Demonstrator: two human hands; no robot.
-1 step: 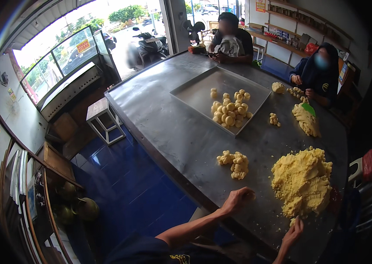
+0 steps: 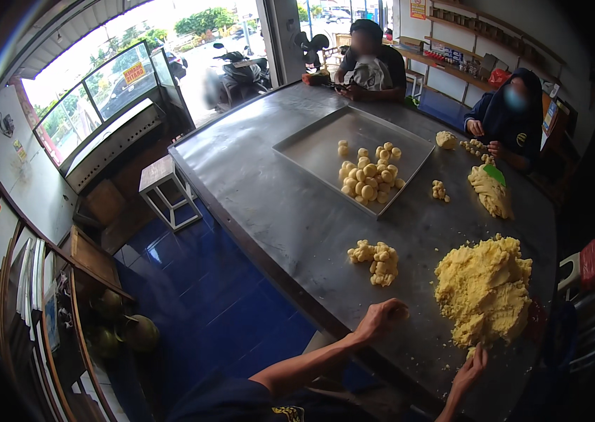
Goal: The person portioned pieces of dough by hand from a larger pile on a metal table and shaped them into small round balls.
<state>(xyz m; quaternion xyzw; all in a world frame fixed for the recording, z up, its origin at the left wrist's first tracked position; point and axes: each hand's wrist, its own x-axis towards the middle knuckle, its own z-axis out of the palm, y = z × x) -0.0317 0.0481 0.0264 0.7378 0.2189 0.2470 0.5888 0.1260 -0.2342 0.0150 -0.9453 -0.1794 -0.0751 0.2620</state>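
Note:
My left hand [image 2: 382,321] is over the near part of the metal table [image 2: 276,211], its fingers curled closed; whatever they hold, if anything, is hidden. At the near edge of a large heap of crumbly yellow filling [image 2: 484,285], the fingers of my right hand [image 2: 472,367] close on a small lump of it. Beyond my left hand lies a cluster of small dough pieces [image 2: 383,265]. A shallow metal tray [image 2: 311,143] farther off holds many round dough balls [image 2: 368,179], piled toward its near corner.
At the far right, a masked person [image 2: 515,123] handles small pieces near a dough mass [image 2: 489,191] with a green scraper [image 2: 494,174]. Another person [image 2: 371,67] sits at the far edge. A white-framed stool [image 2: 163,183] stands left of the table.

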